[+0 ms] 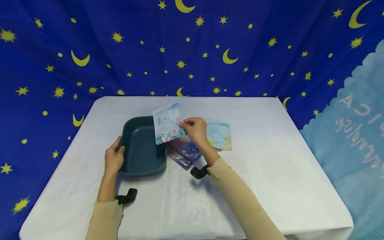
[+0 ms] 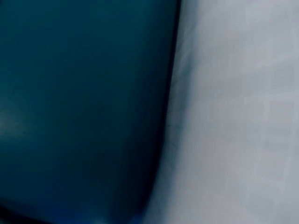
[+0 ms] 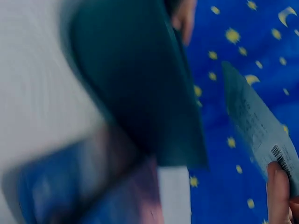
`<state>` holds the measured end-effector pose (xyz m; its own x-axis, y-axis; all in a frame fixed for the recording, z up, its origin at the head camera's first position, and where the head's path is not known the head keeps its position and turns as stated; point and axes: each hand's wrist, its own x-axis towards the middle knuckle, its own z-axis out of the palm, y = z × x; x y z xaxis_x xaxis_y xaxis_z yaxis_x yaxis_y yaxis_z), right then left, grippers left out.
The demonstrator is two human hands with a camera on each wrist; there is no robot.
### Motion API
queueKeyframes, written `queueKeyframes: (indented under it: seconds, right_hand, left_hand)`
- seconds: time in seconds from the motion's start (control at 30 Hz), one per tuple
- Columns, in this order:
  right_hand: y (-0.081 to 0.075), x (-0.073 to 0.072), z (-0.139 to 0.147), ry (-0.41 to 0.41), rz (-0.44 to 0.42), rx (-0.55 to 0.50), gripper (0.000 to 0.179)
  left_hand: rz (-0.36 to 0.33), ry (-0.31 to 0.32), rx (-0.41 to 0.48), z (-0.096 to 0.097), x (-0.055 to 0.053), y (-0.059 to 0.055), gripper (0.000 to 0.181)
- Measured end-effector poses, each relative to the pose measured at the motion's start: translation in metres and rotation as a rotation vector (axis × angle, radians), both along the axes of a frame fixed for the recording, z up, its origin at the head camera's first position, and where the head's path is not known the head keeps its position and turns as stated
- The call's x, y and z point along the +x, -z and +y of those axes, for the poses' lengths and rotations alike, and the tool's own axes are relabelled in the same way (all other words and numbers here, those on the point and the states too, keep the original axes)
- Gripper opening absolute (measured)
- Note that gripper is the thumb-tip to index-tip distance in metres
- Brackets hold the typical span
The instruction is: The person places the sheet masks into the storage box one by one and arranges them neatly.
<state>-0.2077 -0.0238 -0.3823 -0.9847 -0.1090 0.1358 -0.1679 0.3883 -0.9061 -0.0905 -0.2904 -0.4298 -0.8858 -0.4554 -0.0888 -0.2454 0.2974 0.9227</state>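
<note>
My left hand [image 1: 114, 156] grips the left rim of a dark teal plastic tray [image 1: 143, 150], its thumb over the edge. The inside of this tray is bare in the head view. Between thumb and fingers, my right hand [image 1: 195, 129] pinches a pale blue sheet mask packet [image 1: 168, 123] printed with pink flowers. That packet is raised and tilted, overlapping the tray's upper right corner in the head view. In the right wrist view, the barcoded back of the packet [image 3: 261, 126] shows above the thumb.
Right of the tray, purple and blue packets [image 1: 182, 151] lie overlapping on the white table [image 1: 270, 173]. Partly behind my right hand lies a light blue and yellow packet [image 1: 220, 135]. A blue curtain [image 1: 168, 33] with stars and moons hangs behind the table.
</note>
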Motion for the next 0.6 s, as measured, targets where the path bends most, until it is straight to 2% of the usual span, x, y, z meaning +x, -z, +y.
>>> queueKeyframes:
  seconds: [0.2,0.43,0.6]
  right_hand:
    - [0.009,0.019,-0.045,-0.076,0.083,0.142,0.013]
    - [0.009,0.033,-0.079,-0.158,0.173,0.323,0.011]
    - [0.009,0.038,-0.091,-0.198,0.18,0.362,0.012]
  left_hand:
    - [-0.013,-0.001,-0.003,0.001,0.0,0.0,0.051]
    - [-0.013,-0.002,-0.002,0.003,0.0,0.0,0.052]
    - [-0.006,0.002,0.007,0.003,0.001,0.001,0.051]
